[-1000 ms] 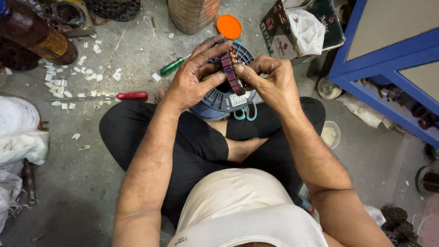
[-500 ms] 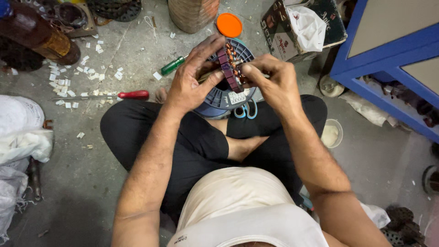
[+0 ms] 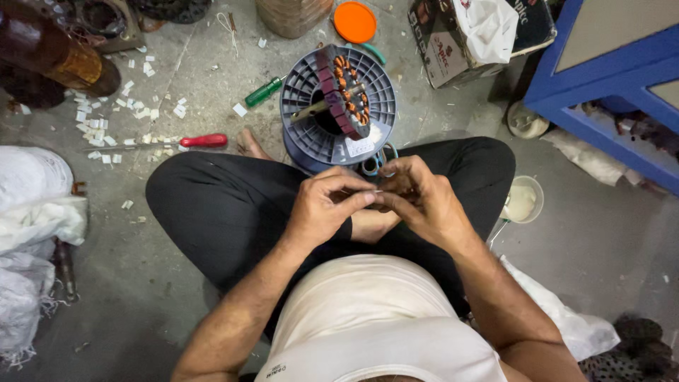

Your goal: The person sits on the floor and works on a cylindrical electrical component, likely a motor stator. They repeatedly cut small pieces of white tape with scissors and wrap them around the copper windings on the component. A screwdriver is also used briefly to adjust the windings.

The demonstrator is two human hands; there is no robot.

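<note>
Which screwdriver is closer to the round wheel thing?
The green-handled screwdriver. It lies just left of the grey spool, nearly touching its rim, while the red-handled screwdriver lies farther left among the paper scraps.

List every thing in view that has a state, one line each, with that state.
left hand: fingertips pinched on a tiny pale piece
right hand: fingertips meeting the left's, over the lap
wound stator: tilted on edge on the spool, untouched
grey spool: lying flat on the floor
red screwdriver: lying on the floor
orange lid: off, lying flat

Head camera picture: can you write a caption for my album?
Cross-legged on the floor, left hand and right hand pinch something tiny together; a copper-wound stator rests on a grey spool.
</note>
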